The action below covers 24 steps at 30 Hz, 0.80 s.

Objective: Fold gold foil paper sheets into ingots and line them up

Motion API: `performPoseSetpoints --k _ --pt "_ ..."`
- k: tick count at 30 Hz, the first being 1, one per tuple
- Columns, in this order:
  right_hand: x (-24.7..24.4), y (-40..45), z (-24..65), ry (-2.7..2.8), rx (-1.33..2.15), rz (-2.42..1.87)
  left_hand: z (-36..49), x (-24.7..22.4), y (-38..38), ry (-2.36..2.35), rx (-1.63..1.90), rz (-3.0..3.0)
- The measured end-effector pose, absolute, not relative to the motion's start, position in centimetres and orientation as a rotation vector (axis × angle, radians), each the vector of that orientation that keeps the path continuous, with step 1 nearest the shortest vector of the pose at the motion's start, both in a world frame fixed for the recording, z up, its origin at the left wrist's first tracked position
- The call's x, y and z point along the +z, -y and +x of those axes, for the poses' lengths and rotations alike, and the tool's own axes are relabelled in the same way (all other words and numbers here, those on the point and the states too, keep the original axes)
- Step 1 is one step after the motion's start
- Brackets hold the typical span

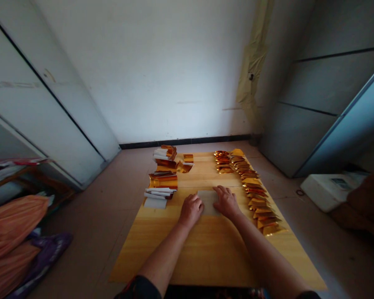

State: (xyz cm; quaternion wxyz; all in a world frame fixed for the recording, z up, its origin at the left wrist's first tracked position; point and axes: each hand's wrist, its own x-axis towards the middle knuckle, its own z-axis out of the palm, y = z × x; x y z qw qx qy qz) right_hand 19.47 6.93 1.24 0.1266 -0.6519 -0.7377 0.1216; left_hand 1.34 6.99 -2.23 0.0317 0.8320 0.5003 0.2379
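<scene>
Whitewashed wall (143,70) and grey cabinet doors (327,83) close in around a tiled floor (81,249), with an orange bag (12,224) heaped at the left. On that floor lies a broad wooden tabletop (205,257) (more a loose board than a table, it seems). Along its right side runs a long row of folded gold-foil pieces (258,203), apparently a good many finished, with a smaller cluster of gold pieces (223,162) at its far end. Stacks of gold-and-white sheets (163,180) stand at the left, so plenty still seems unfolded. The pale sheet (208,202) lies flat between the left hand (190,209) and the right hand (226,202), touching both. Their fingers (218,192) rest low and close on its edges; whether they pinch it, I cannot tell. The sheet's underside and any creases are hidden.
</scene>
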Motion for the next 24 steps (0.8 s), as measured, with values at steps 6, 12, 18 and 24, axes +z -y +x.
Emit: performPoseSetpoints --k 6,12,18,24 --pt "2.2 -8.3 18.9 2.184 0.418 -1.941 1.2 -2.6 -7.1 -1.539 0.785 2.54" --pt "1.1 -8.8 19.0 2.156 0.302 -1.805 1.2 -2.5 -7.1 -1.528 0.798 2.513" --pt "0.0 -7.5 19.3 2.296 0.047 -1.609 1.2 -2.4 -7.0 -1.529 0.816 2.476" --pt "0.3 -6.0 19.4 2.42 -0.039 -1.576 1.3 -2.0 -6.5 -1.599 0.806 2.475"
